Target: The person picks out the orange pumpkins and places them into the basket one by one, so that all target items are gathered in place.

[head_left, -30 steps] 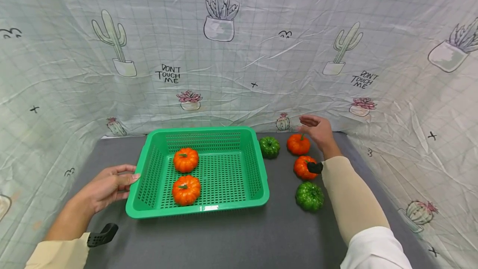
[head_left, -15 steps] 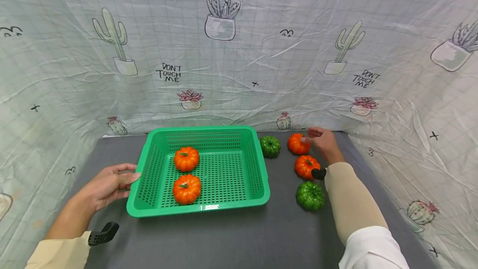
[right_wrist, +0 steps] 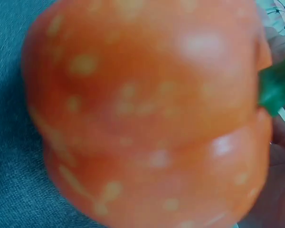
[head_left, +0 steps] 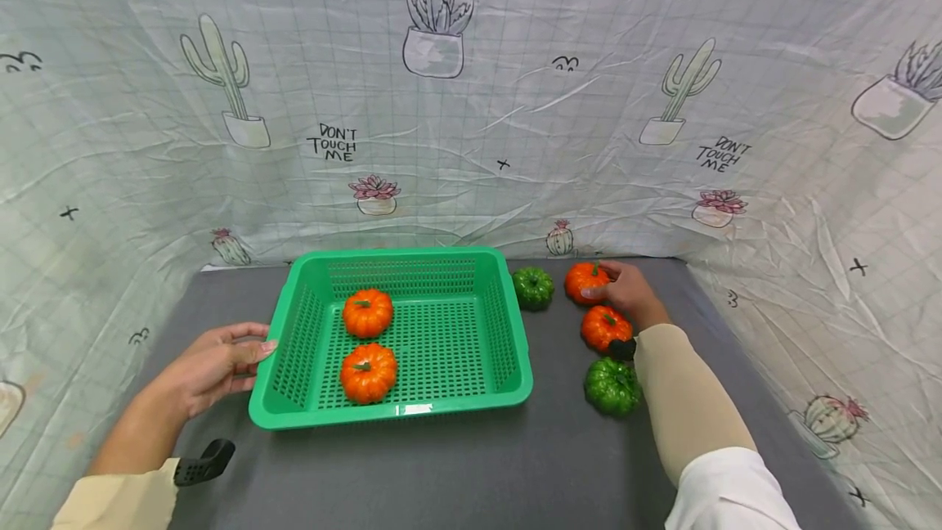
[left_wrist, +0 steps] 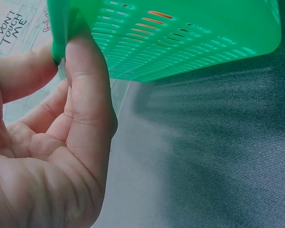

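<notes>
A draped-off work booth: cactus-print cloth [head_left: 471, 125] encloses the grey tabletop [head_left: 441, 477] on three sides

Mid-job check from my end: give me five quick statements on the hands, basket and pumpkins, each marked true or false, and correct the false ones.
1. The left hand holds the green basket by its rim. True.
2. The basket contains three pumpkins. False: just two, the rear orange pumpkin and the front orange pumpkin.
3. The right hand touches the far loose orange pumpkin. True.
4. Both green pumpkins are inside the basket. False: the far green pumpkin and near green pumpkin lie outside, to its right.
</notes>
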A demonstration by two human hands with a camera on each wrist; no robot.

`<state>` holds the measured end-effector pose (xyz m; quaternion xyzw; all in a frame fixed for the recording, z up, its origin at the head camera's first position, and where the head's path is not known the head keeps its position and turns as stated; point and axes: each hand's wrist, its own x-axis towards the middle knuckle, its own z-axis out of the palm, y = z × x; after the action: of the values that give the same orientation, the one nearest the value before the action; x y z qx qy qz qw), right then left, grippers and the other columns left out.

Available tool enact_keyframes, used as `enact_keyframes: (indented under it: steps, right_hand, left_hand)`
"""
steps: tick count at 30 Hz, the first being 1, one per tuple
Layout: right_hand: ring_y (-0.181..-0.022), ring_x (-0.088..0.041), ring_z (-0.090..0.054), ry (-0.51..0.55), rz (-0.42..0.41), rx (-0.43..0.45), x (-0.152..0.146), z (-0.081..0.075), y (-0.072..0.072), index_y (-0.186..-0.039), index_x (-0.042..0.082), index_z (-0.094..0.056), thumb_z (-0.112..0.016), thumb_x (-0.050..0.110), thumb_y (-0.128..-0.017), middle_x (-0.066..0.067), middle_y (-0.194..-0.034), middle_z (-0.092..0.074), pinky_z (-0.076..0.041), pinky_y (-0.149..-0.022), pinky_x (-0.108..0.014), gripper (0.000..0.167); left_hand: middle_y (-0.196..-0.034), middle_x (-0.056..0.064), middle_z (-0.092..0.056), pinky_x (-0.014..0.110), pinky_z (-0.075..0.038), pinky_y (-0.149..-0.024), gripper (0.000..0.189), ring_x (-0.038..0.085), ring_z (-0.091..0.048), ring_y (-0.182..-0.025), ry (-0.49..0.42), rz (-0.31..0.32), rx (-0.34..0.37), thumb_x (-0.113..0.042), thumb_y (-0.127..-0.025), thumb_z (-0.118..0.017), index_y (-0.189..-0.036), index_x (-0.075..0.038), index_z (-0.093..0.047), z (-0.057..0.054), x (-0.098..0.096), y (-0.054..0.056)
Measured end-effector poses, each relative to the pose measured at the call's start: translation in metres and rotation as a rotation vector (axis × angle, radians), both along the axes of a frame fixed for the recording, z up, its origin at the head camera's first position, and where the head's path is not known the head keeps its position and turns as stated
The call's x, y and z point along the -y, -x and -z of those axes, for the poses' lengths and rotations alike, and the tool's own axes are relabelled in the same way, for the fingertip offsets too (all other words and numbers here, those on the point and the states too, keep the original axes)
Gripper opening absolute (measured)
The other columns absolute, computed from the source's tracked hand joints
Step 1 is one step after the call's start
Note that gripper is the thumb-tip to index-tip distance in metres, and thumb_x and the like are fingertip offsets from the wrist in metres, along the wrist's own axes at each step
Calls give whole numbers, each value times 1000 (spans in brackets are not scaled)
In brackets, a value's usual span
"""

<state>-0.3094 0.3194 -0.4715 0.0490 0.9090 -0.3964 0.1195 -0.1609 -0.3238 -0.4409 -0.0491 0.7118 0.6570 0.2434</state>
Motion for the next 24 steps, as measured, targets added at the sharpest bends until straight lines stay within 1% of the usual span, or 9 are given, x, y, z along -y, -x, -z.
enact_keyframes:
  steps: [3,6,9,14,17,21,24]
  right_hand:
    - [-153,-49,-32,0,18,-10,-1,1,-1,-162,4,-35,-81,32,-93,-27,-167,-32,-32,-124,-62,87]
    - [-152,-49,-33,-24,20,-23,-1,3,-1,-161,4,-35,-81,34,-93,-27,-166,-34,-32,-124,-62,87]
    - [-151,-49,-34,-50,7,-31,0,4,0,-161,3,-35,-80,35,-94,-27,-165,-35,-32,-124,-62,86]
    - [-149,-49,-38,-79,-14,-46,0,3,2,-160,2,-37,-80,35,-93,-29,-162,-39,-34,-123,-61,86]
    - [-146,-50,-41,-101,-44,-60,0,2,3,-160,1,-36,-80,36,-93,-30,-161,-40,-35,-122,-62,87]
    - [-147,-49,-41,-98,-61,-49,-1,0,3,-161,2,-35,-80,40,-93,-28,-163,-38,-35,-122,-62,90]
    - [-151,-48,-35,-51,-52,-37,-2,-2,1,-161,2,-33,-80,41,-93,-27,-165,-35,-33,-123,-61,92]
  left_hand:
    - [-98,-6,-73,32,-63,-79,24,10,-71,-87,-6,6,-5,-17,-107,-61,-129,-15,-51,0,0,0]
    - [-100,-6,-75,32,-64,-80,23,11,-71,-87,-22,13,-7,-16,-107,-61,-128,-15,-52,0,0,0]
    - [-100,-6,-75,33,-64,-80,25,11,-72,-88,-27,7,0,-16,-107,-60,-130,-14,-50,0,0,-1]
    - [-98,-7,-73,32,-63,-80,31,10,-71,-87,-2,-9,-3,-17,-107,-61,-134,-12,-46,0,1,-2]
    - [-97,-7,-73,32,-63,-79,28,10,-70,-86,-2,-12,-6,-17,-107,-61,-131,-14,-48,1,2,-2]
    - [-97,-6,-74,32,-63,-79,21,11,-70,-85,-33,-9,-1,-15,-107,-61,-126,-16,-52,1,1,-2]
    - [-97,-5,-74,32,-63,-79,19,11,-70,-85,-48,-10,-1,-15,-106,-61,-123,-17,-54,1,1,-1]
